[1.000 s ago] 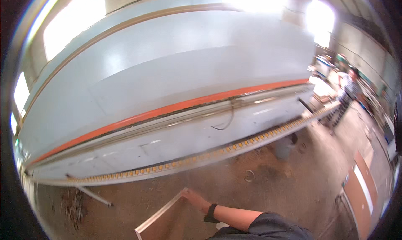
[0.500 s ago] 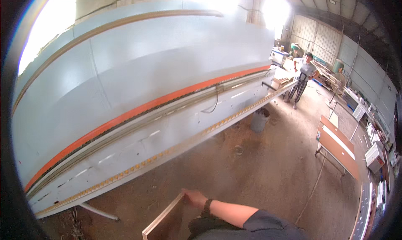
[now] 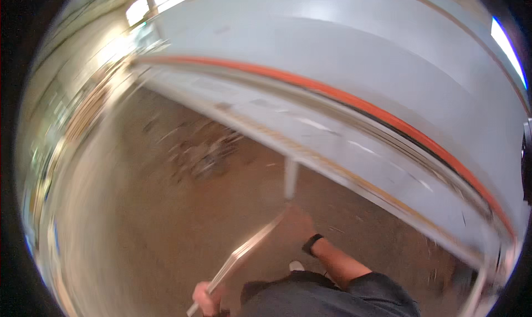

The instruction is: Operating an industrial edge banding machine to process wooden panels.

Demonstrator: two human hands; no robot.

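Panel (image 3: pixel 249 249): thin, flat, pale-edged, seen nearly edge-on, slanting from lower centre of the frame up toward the middle, above a brown floor (image 3: pixel 138 223). Held at both ends. Right hand (image 3: pixel 299 224) at the upper end, just right of centre, fingers wrapped over the top corner; black band (image 3: pixel 312 244) on the wrist, bare forearm running down to a dark sleeve (image 3: pixel 382 286) at the bottom edge. Left hand (image 3: pixel 206 299) at the lower end, bottom centre-left, closed in a fist around the edge. Blurred by motion throughout, so finer finger detail cannot be told. Long pale grey machine (image 3: pixel 360 57) with an orange stripe (image 3: pixel 343 98) filling the upper right, curving down to the right rim. Grey leg (image 3: pixel 290 178) standing just above the right hand.
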